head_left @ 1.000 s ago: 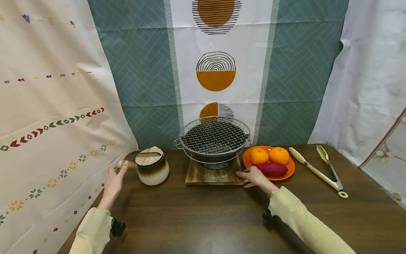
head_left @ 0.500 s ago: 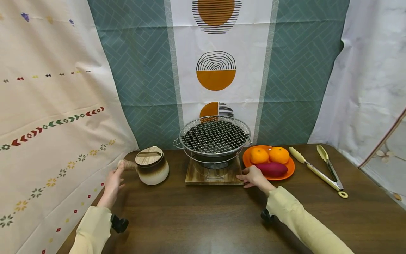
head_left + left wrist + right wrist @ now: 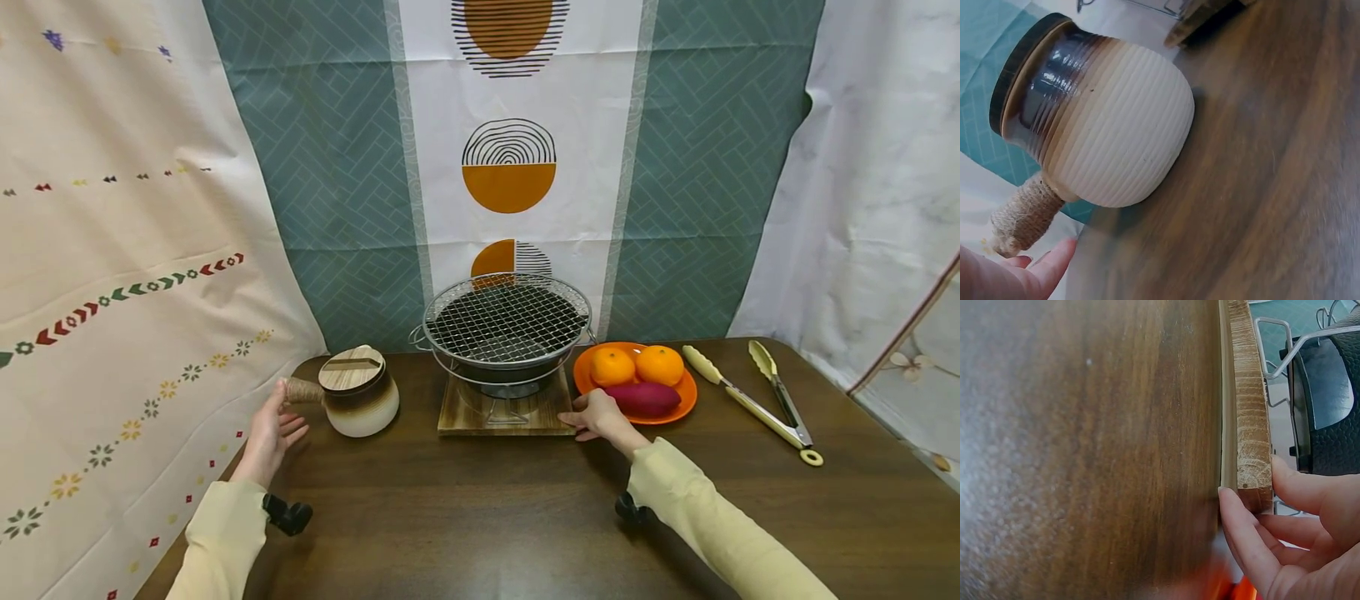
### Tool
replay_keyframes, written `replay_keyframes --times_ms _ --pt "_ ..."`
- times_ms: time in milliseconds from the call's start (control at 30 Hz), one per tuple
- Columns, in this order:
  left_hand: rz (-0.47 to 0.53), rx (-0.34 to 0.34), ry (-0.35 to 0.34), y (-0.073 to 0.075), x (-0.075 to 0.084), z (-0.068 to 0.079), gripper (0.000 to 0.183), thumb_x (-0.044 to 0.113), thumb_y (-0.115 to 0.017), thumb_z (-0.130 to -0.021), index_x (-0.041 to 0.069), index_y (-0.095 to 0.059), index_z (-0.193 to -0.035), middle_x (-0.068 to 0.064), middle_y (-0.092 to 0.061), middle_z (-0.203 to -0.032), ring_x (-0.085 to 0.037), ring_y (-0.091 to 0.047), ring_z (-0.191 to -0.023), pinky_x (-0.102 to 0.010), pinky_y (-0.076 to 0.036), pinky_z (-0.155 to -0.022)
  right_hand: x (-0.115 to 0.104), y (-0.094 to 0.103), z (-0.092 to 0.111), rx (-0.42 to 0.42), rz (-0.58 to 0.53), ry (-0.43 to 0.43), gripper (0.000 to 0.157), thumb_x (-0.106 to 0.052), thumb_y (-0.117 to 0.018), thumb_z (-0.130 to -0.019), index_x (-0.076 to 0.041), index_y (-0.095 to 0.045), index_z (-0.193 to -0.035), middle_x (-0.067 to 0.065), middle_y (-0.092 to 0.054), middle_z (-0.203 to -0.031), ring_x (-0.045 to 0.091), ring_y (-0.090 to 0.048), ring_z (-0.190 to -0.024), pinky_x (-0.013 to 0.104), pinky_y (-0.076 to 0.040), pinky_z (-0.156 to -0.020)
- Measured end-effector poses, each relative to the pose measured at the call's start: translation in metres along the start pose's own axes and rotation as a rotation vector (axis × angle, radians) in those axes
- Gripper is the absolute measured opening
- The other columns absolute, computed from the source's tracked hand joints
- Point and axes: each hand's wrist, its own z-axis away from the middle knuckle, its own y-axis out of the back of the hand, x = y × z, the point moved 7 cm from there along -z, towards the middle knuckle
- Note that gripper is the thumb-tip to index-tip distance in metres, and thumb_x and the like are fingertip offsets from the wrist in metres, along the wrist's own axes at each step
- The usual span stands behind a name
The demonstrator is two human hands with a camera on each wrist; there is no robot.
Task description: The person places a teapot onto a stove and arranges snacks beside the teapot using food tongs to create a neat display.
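Note:
A small ceramic pot (image 3: 363,408) with a wooden lid (image 3: 351,371) and a twine-wrapped handle (image 3: 1027,212) stands at the left of the table. My left hand (image 3: 268,435) is at the handle's end, its fingers loosely spread below; whether the thumb touches the handle I cannot tell. A tabletop grill (image 3: 510,325) with a round wire mesh sits on a square wooden board (image 3: 465,417). At the board's front right corner, my right hand (image 3: 600,414) pinches the wood, thumb on top and fingers at the lower edge, as the right wrist view shows.
Right of the grill, an orange plate (image 3: 688,406) holds two oranges (image 3: 660,366) and a purple sweet potato (image 3: 643,400). Spread tongs (image 3: 757,408) lie farther right. Cloths (image 3: 322,167) hang behind and beside the table (image 3: 480,517).
The left hand has slid slightly down and left along the handle, loosening from its end, and its fingers have spread. The right hand stays at the board's corner.

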Motion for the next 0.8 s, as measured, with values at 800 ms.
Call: replay_keyframes --times_ms 800 --pt "0.379 0.042 0.194 -0.001 -0.005 -0.018 0.030 0.030 -0.049 -0.092 0.017 -0.036 -0.115 -0.011 -0.034 -0.110 -0.022 -0.036 -0.112 -0.034 -0.028 -0.099 0.002 -0.001 -0.003 0.004 -0.017 0.009 0.043 -0.002 -0.068 -0.080 0.023 -0.049 -0.109 0.029 -0.054 -0.098 0.029 -0.061 -0.070 0.035 -0.053 -0.055"
